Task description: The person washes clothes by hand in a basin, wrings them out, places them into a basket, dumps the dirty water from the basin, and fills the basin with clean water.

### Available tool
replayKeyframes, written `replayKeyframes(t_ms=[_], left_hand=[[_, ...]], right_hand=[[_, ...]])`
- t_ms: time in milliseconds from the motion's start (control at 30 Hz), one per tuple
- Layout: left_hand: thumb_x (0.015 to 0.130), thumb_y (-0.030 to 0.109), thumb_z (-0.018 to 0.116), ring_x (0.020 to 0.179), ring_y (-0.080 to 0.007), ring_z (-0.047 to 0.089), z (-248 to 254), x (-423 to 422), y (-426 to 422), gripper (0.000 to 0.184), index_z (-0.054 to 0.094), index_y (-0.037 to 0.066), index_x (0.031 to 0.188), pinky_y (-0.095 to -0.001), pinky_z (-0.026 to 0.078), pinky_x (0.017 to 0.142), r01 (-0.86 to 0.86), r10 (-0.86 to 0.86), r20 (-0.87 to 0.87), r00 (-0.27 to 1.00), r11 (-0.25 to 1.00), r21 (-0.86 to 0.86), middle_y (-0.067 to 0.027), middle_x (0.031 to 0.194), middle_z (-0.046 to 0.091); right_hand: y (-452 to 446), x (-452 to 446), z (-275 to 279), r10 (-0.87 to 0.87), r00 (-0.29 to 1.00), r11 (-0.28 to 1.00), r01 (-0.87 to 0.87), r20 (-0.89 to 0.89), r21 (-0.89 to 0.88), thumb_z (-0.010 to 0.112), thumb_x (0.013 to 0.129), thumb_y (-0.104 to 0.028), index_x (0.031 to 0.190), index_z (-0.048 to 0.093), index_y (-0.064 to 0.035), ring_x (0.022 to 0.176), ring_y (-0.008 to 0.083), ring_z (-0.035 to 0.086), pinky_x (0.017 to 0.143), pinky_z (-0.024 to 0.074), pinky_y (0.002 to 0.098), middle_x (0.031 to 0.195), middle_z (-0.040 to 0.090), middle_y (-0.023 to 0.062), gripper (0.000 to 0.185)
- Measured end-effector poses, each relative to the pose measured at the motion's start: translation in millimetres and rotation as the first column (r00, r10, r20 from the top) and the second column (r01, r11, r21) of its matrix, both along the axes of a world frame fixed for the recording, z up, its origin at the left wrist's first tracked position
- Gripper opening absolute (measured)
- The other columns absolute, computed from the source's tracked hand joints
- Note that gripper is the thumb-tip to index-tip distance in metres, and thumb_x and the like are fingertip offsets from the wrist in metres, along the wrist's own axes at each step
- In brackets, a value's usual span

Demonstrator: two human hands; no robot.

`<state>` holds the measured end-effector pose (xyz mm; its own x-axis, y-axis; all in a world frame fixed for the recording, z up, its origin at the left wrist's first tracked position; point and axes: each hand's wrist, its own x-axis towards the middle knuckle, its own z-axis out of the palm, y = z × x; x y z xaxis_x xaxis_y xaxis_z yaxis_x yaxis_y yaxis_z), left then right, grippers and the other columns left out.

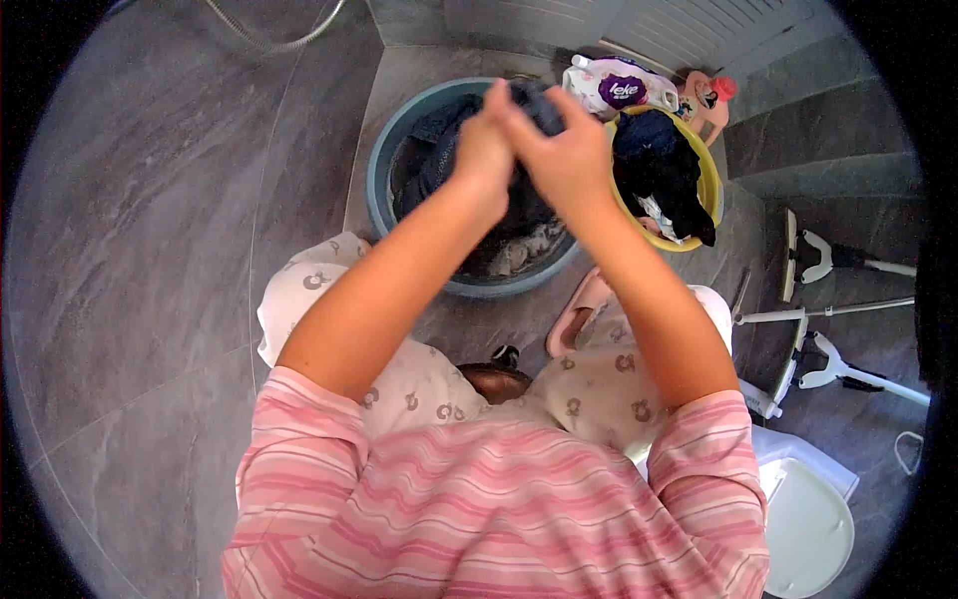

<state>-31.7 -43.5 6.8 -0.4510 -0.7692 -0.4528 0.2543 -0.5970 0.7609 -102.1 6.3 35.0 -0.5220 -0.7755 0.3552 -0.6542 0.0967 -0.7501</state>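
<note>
L hand [482,160] + R hand [571,155] are held close tog. over blue-grey tub [382,190]. Dark cloth [537,106] is located in tub, touched by both hands; finger closure can't be told b/c of blur. Yellow basin [712,182] w/ dark clothes [654,165] is placed beside tub, R side; white bottle [624,90] + pink bottle [705,108] are set behind.

Obs'd dk navy-blk cloth [536,107], crumpled, w/ loose folds. Bunched up over round blue-gray basin [494,290], upper end nr far rim. Partly hidden & blurred; can't tell full outline.
</note>
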Motion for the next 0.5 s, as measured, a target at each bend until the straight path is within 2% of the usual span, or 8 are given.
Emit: replayKeyframes(t_ms=[33, 100, 200, 233, 267, 367, 433, 500], left_hand=[[0.086, 0.053, 0.041, 0.096, -0.0199, 0.053, 15.9, -0.1, 11.6, 0.058, 0.055, 0.001, 0.108, -0.0342, 0.039, 0.087, 0.036, -0.025, 0.148, 0.989, 0.996, -0.076, -0.0124, 0.103, 0.059], [0.089, 0.049, 0.039, 0.109, -0.0198, 0.047, 29.3, 0.9, 25.9, 0.059, 0.048, -0.001, 0.120, -0.0333, 0.032, 0.095, 0.238, -0.225, 0.171, 0.959, 0.969, -0.064, -0.0136, 0.120, 0.051], [0.089, 0.047, 0.040, 0.097, -0.0188, 0.052, 21.0, -0.8, 15.1, 0.050, 0.055, 0.002, 0.105, -0.0332, 0.036, 0.089, 0.015, -0.014, 0.053, 0.999, 1.000, -0.020, -0.0100, 0.104, 0.059], [0.089, 0.047, 0.041, 0.092, -0.0189, 0.054, 18.0, 6.5, -0.4, 0.047, 0.058, 0.004, 0.099, -0.0338, 0.039, 0.086, -0.014, 0.014, -0.026, 1.000, 1.000, 0.011, -0.0086, 0.097, 0.061], [0.090, 0.044, 0.038, 0.074, -0.0228, 0.057, 21.4, 10.7, -13.5, 0.046, 0.059, 0.003, 0.088, -0.0375, 0.045, 0.071, -0.030, 0.048, -0.137, 0.989, 0.991, 0.134, -0.0099, 0.081, 0.060], [0.081, 0.030, 0.045, 0.060, -0.0209, 0.054, 5.5, 5.7, -29.7, 0.030, 0.055, 0.005, 0.069, -0.0383, 0.044, 0.055, -0.037, 0.031, 0.100, 0.994, 0.998, 0.056, -0.0082, 0.070, 0.057], [0.078, 0.025, 0.045, 0.056, -0.0186, 0.050, 9.4, 5.1, -15.6, 0.029, 0.056, 0.001, 0.068, -0.0359, 0.039, 0.050, -0.079, 0.080, -0.062, 0.995, 0.997, 0.018, -0.0078, 0.066, 0.055], [0.078, 0.024, 0.045, 0.054, -0.0156, 0.046, 19.3, 1.8, -0.7, 0.028, 0.055, 0.000, 0.067, -0.0350, 0.036, 0.047, 0.016, 0.035, 0.268, 0.963, 0.982, -0.186, -0.0063, 0.064, 0.052]], right_hand=[[-12.6, -20.8, -16.4, -0.074, 0.996, 0.993, 0.068, -0.059, -0.096, 0.065, 0.070, -0.045, 0.078, 0.060, -0.0002, 0.063, 0.0337, 0.061, 0.058, 0.0469, 0.0372, 0.067, 0.061, 0.0188, 0.046], [-19.2, -46.2, -4.0, -0.036, 0.984, 0.999, 0.041, 0.173, -0.028, 0.064, 0.073, -0.039, 0.081, 0.061, 0.0020, 0.062, 0.0326, 0.061, 0.058, 0.0469, 0.0363, 0.070, 0.062, 0.0194, 0.042], [-3.6, -17.8, -1.4, 0.050, 0.978, 0.990, -0.021, 0.200, -0.141, 0.062, 0.074, -0.032, 0.080, 0.061, 0.0020, 0.060, 0.0311, 0.060, 0.058, 0.0469, 0.0361, 0.069, 0.062, 0.0198, 0.035], [7.6, 0.3, 3.2, 0.043, 0.998, 0.999, -0.044, 0.047, 0.005, 0.063, 0.072, -0.030, 0.080, 0.061, 0.0025, 0.059, 0.0276, 0.061, 0.058, 0.0468, 0.0350, 0.067, 0.061, 0.0197, 0.033], [20.8, 20.6, 5.7, 0.173, 0.985, 0.984, -0.174, 0.023, 0.026, 0.063, 0.072, -0.028, 0.080, 0.060, 0.0026, 0.061, 0.0271, 0.062, 0.058, 0.0467, 0.0349, 0.067, 0.060, 0.0202, 0.032], [25.3, 32.2, 2.7, 0.231, 0.964, 0.972, -0.236, 0.131, 0.020, 0.063, 0.072, -0.024, 0.080, 0.060, 0.0025, 0.062, 0.0266, 0.062, 0.058, 0.0466, 0.0351, 0.067, 0.059, 0.0206, 0.028], [18.5, 25.4, -2.2, 0.132, 0.959, 0.990, -0.112, 0.253, -0.090, 0.060, 0.072, -0.017, 0.084, 0.060, 0.0015, 0.062, 0.0222, 0.060, 0.060, 0.0462, 0.0335, 0.065, 0.059, 0.0198, 0.021], [1.5, -5.5, -13.6, -0.025, 0.992, 0.984, 0.046, 0.124, -0.173, 0.059, 0.074, -0.013, 0.096, 0.057, 0.0006, 0.067, 0.0202, 0.059, 0.064, 0.0461, 0.0321, 0.076, 0.061, 0.0183, 0.027]])
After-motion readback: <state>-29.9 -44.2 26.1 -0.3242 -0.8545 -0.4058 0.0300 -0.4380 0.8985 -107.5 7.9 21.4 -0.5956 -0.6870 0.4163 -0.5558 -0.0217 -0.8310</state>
